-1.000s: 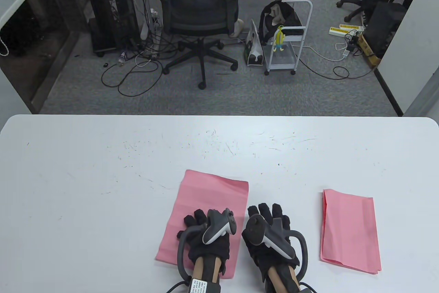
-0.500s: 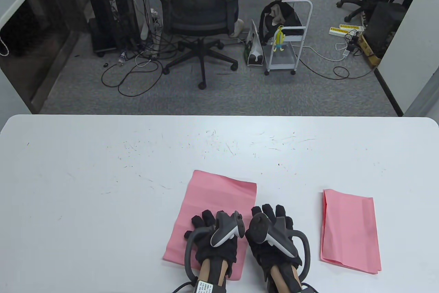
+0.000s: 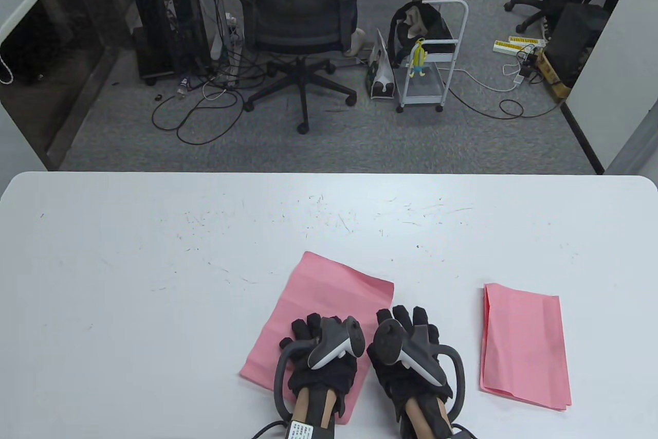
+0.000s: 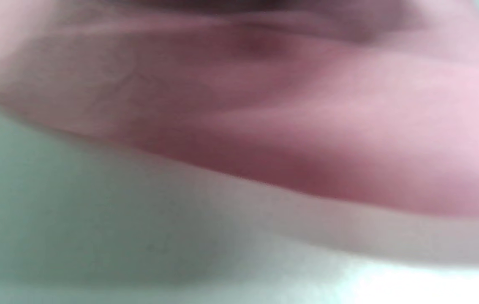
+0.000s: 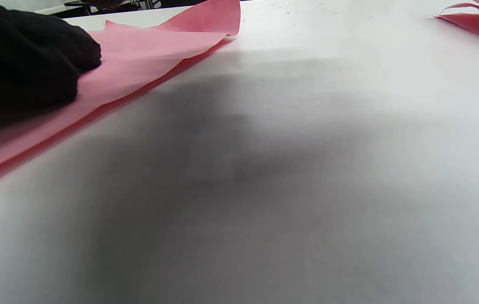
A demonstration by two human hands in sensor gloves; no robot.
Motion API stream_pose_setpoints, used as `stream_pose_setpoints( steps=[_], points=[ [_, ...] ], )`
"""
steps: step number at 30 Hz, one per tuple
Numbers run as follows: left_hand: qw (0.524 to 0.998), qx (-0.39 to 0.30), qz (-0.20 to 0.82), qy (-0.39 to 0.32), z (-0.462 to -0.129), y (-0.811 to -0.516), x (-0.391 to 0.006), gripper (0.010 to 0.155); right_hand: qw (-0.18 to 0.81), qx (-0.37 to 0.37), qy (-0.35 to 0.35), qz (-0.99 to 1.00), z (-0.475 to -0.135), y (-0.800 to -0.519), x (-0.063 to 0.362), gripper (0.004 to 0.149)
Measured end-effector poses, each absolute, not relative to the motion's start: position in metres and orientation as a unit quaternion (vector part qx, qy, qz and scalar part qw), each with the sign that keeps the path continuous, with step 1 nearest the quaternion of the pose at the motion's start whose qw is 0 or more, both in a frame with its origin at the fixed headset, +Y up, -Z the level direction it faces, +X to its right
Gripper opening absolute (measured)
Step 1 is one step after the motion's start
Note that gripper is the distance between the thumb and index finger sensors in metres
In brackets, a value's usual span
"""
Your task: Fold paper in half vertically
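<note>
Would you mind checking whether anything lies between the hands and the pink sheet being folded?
Nothing visible does. The left hand already rests on the pink paper sheet, and the right hand sits at its right edge on the white table.

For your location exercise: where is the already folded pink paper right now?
In the table view, the folded paper lies flat on the table, near its front right, apart from the right hand.

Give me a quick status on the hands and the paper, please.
Left hand flat on pink paper. Right hand open beside its right edge. Folded pink stack lies apart, right. Nothing obstructing.
</note>
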State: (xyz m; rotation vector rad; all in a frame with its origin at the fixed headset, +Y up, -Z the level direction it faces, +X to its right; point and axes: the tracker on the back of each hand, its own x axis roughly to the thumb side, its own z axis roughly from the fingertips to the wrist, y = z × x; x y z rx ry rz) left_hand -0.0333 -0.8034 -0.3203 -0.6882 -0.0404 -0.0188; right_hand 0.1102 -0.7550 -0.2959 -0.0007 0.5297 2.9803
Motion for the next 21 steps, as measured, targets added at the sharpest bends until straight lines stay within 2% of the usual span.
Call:
stream_pose_setpoints(
  steps=[11, 21],
  points=[
    [0.938, -0.337, 0.001, -0.076, -0.3212, -0.8008, -0.0384, 0.072, 0.058, -0.002, 0.167, 0.984, -0.2961, -0.7555, 0.1108, 0.072],
    [0.939, -0.324, -0.023, -0.110, -0.3183, -0.8000, -0.0396, 0.074, 0.058, -0.004, 0.165, 0.985, -0.2960, -0.7562, 0.1114, 0.072]
  ],
)
